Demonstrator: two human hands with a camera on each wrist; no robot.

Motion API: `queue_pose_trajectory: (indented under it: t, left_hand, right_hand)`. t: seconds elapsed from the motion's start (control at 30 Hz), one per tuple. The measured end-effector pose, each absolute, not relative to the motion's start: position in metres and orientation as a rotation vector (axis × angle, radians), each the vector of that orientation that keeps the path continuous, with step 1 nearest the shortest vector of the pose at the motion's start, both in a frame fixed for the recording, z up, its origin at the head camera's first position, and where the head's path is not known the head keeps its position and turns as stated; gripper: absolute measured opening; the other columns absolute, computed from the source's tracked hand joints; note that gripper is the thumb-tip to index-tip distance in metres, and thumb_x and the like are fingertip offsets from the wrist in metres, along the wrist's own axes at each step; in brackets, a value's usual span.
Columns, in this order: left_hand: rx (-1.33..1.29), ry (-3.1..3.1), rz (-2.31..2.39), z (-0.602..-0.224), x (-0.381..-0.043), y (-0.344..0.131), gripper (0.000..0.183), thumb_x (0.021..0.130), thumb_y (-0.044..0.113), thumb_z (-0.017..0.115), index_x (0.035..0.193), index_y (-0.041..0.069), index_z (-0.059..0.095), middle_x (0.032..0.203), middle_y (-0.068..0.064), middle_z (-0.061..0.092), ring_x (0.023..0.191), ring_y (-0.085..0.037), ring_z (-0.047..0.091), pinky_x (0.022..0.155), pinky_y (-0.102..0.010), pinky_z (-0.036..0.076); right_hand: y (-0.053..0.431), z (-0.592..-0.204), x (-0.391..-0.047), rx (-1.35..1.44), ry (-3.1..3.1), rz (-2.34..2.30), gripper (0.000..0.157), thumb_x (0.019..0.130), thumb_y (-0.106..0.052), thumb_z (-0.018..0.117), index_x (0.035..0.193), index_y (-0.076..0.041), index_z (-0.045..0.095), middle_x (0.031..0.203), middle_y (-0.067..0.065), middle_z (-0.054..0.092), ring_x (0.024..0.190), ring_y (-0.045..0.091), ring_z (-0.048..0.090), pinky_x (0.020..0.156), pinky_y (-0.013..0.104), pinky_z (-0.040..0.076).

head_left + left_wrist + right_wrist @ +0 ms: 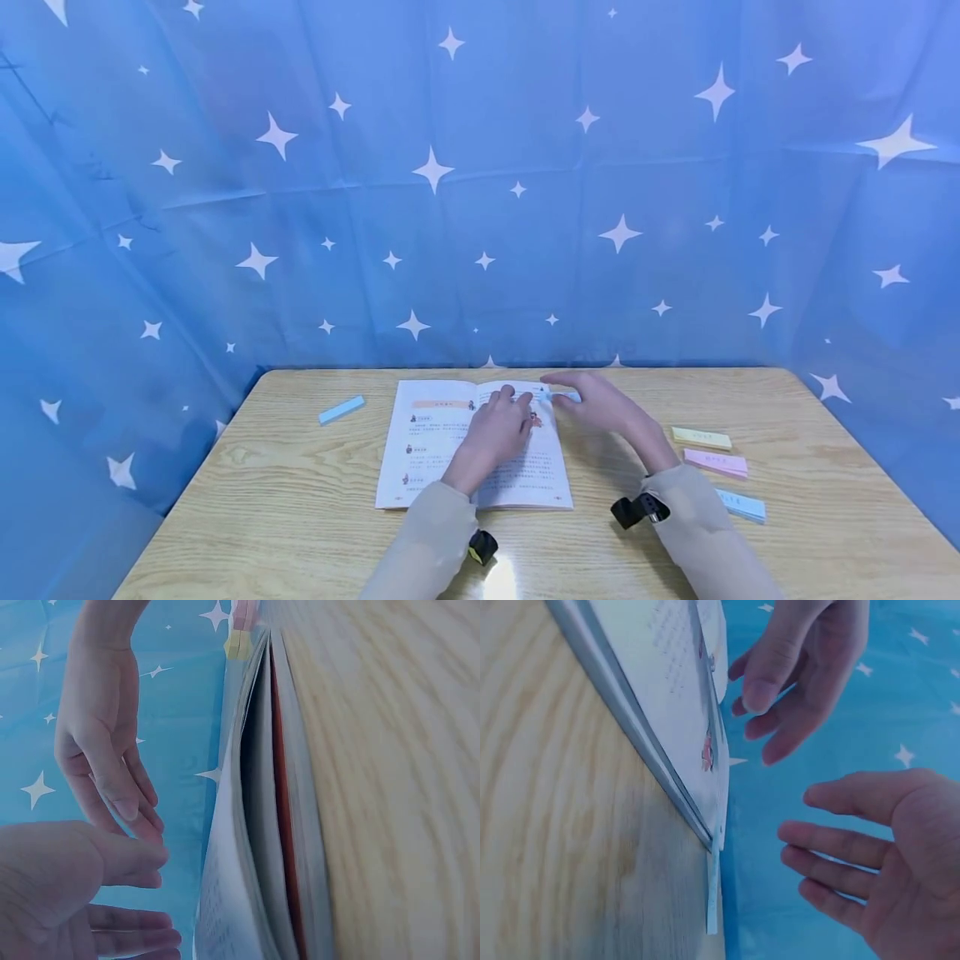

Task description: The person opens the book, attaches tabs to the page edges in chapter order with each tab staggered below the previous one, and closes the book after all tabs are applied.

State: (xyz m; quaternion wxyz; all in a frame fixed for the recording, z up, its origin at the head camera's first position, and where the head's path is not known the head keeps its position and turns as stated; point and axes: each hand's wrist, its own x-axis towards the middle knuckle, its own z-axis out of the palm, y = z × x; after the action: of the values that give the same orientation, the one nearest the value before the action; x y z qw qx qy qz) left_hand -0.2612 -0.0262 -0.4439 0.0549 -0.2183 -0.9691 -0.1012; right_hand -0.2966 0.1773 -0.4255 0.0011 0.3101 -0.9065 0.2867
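Note:
An open book [427, 417] with printed text and small pictures lies on the table. Over its right page is my left hand [498, 429], fingers loosely extended and holding nothing; in the right wrist view this hand [810, 682] appears apart from the paper. My right hand [600, 404] is beside the page's upper right edge, its fingers [840, 844] spread and relaxed with nothing between them. A light blue sticky note [713, 892] juts out past that edge of the book, partly hidden by the right hand in the head view.
A blue sticky strip [341, 410] lies left of the book. To the right are yellow [701, 438], pink [716, 462] and blue [742, 505] sticky pads with writing on them. Behind the wooden table [262, 533] hangs a blue curtain [480, 217] with white stars.

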Motion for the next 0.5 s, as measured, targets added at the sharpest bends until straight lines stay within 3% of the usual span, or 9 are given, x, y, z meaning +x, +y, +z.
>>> queue_pose_trajectory:
  t: [0.33,0.5]
  left_hand:
    - [-0.63,-2.886,-0.301,-0.442,-0.25,-0.039,0.042,0.103,0.026,0.06,0.141,0.01,0.058,0.136,-0.016,0.057,0.121,-0.031,0.059,0.097,-0.053,0.051]
    - [-0.654,-2.855,-0.317,-0.441,-0.244,-0.048,0.042,0.103,0.025,0.059,0.141,0.007,0.058,0.135,-0.019,0.057,0.118,-0.032,0.061,0.097,-0.048,0.052]
  right_hand:
    - [0.179,-0.423,-0.287,1.042,-2.791,0.842,0.036,0.101,-0.005,0.059,0.135,0.004,0.06,0.134,0.02,0.062,0.125,0.039,0.056,0.102,0.055,0.046]
    - [0.179,-0.421,-0.279,1.085,-2.751,0.786,0.034,0.099,-0.002,0.061,0.131,0.004,0.063,0.13,0.018,0.065,0.122,0.038,0.06,0.101,0.052,0.048]
